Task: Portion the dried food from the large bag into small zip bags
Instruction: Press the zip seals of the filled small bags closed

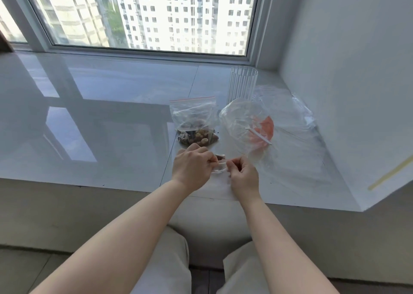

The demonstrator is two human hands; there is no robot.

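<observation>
A small clear zip bag (220,166) with a few dark pieces of dried food inside is held between both hands near the sill's front edge. My left hand (192,166) pinches its left end and my right hand (242,174) pinches its right end along the zip strip. Just behind them lies the large clear zip bag (194,119) with a red strip on top and mixed brown and yellow dried food at its bottom.
The glossy white windowsill (100,115) runs left to right below the window. A crumpled clear bag with an orange label (257,124) lies right of the large bag, over more flat plastic bags (297,150). A ribbed clear cup (243,83) stands behind. A wall closes the right side.
</observation>
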